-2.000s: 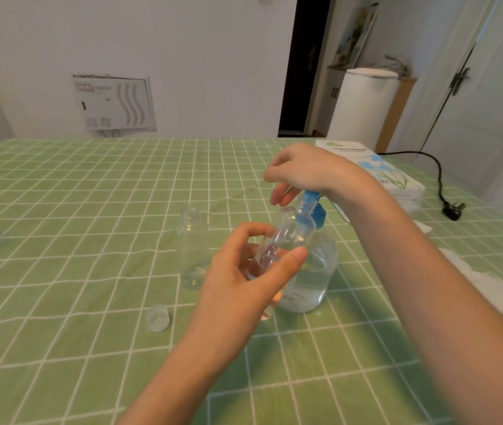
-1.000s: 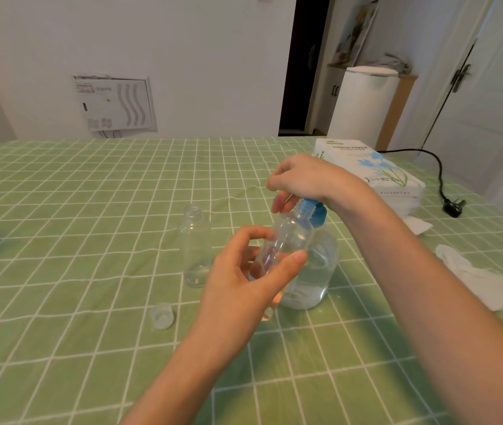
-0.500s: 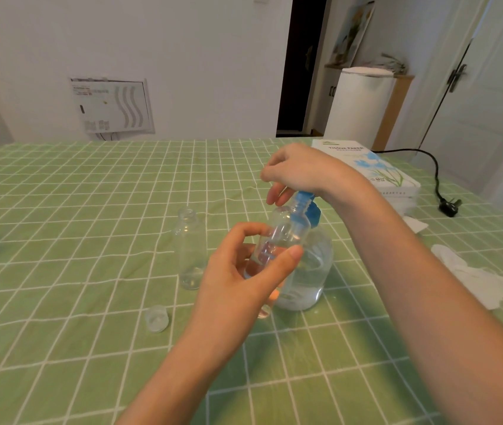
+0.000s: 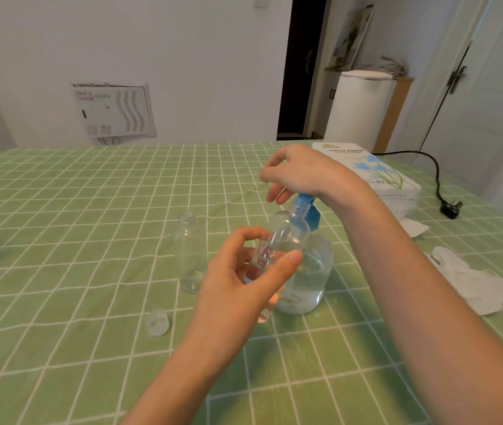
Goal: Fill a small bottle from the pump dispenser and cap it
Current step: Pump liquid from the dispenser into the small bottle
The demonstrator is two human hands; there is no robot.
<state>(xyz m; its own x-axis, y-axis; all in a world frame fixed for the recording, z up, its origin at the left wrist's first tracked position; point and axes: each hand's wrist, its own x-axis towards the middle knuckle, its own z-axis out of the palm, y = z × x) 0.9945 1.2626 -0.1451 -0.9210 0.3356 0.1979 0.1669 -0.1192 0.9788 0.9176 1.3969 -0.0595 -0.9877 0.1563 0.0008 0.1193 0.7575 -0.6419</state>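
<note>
Little has moved: at frame centre the left hand (image 4: 238, 280) still keeps a pinching grip on the tilted small bottle (image 4: 280, 243) under the pump dispenser (image 4: 308, 271) spout, right hand (image 4: 302, 173) loose-fingered atop it; filling seems underway, cap (image 4: 158, 322) waiting on the desk (image 4: 60, 210), lower left.

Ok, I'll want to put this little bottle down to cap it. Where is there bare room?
The widest bare cloth lies left of the empty bottle and the cap. The strip beyond that bottle is free too. The right is crowded: dispenser, tissue box and crumpled tissue.
</note>
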